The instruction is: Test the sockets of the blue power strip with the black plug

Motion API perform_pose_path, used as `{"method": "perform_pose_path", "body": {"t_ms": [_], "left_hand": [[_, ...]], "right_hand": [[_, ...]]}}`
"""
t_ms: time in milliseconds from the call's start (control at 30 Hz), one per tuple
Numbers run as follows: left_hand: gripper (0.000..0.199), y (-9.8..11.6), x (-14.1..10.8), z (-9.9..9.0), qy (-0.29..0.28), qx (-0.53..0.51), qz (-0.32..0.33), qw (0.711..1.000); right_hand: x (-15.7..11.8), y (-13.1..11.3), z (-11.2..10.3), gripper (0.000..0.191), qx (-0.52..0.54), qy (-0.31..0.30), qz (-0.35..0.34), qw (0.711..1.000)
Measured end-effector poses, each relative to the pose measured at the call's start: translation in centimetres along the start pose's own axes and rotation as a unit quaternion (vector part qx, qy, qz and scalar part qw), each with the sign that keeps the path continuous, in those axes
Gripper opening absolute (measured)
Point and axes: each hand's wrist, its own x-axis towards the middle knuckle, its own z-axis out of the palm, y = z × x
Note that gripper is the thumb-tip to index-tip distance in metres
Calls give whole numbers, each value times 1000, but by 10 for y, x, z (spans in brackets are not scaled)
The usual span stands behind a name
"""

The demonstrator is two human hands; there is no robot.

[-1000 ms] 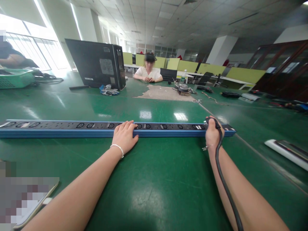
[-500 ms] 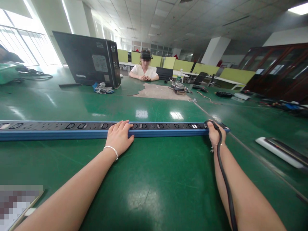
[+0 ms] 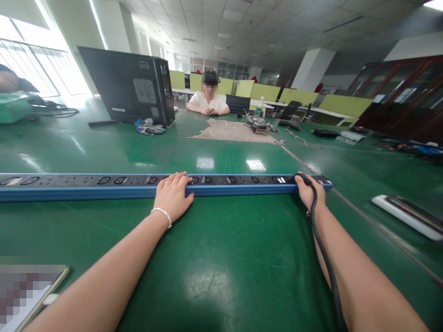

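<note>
A long blue power strip (image 3: 238,189) with a black face and several sockets lies crosswise on the green table. My left hand (image 3: 173,196) grips it near the middle, fingers over the top and thumb at the near side. Close to the strip's right end, my right hand (image 3: 309,191) is closed around the black plug (image 3: 302,177) of a power cord. This plug is at the socket face; the fingers hide how far it sits in. From there the black cord (image 3: 323,251) runs down along my right forearm toward the bottom edge.
Beyond the strip stand a black computer case (image 3: 128,87) and a pair of gloves (image 3: 150,127). A person (image 3: 207,102) sits across the table (image 3: 221,258). On the right lies a white and black bar (image 3: 404,216). A bottle (image 3: 259,107) stands farther back.
The view has shifted slightly. Both hands keep nearly the same places on the strip and plug; my right wrist has turned a little.
</note>
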Motion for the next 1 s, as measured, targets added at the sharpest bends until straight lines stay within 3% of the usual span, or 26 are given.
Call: {"method": "perform_pose_path", "body": {"t_ms": [567,733,800,933,1000], "left_hand": [[37,-1,0,1,2,8,3,1000],[36,-1,0,0,2,9,3,1000],[37,-1,0,0,1,11,1,1000],[38,-1,0,0,0,14,0,1000],[38,-1,0,1,1,16,2,1000]], "right_hand": [[-5,4,1,42,-37,-1,-8,999],[-2,5,4,45,6,13,-27,1000],[3,6,4,50,59,45,-19,997],[12,17,-4,59,169,199,52,964],[15,27,-7,58,174,215,62,959]]}}
